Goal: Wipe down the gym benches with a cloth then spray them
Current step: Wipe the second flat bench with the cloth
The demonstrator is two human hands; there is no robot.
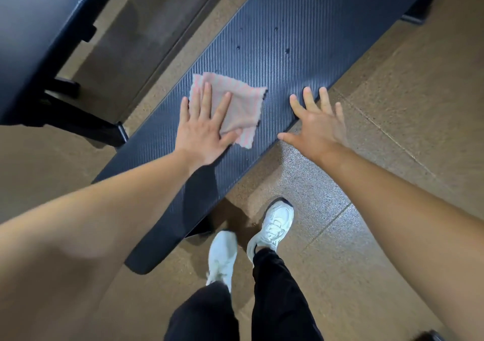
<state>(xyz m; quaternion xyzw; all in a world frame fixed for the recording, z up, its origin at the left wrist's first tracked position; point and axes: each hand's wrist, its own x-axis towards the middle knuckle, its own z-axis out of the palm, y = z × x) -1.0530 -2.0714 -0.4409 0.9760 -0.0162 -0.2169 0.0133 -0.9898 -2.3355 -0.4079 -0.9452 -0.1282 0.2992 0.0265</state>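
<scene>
Left grip (pixel 203 133) is just a flat open palm pressing the cloth (pixel 243 102) onto the desk (pixel 288 26), right grip (pixel 317 123) spread open at the desk's edge, so I reckon the cloth could bunch or slip out before reaching those droplets (pixel 287 50).

One head view, wide-angle, steeply down, close, from near long edge of bench (pixel 282 42); bench runs diagonally across frame; shoes (pixel 277 222) at bottom.

One left grip (pixel 201 133), one right grip (pixel 317 123), one cloth (pixel 241 102) under the left grip, two tabletops (pixel 288 26) (pixel 31 26), two shoes (pixel 222 256) (pixel 275 225)
</scene>
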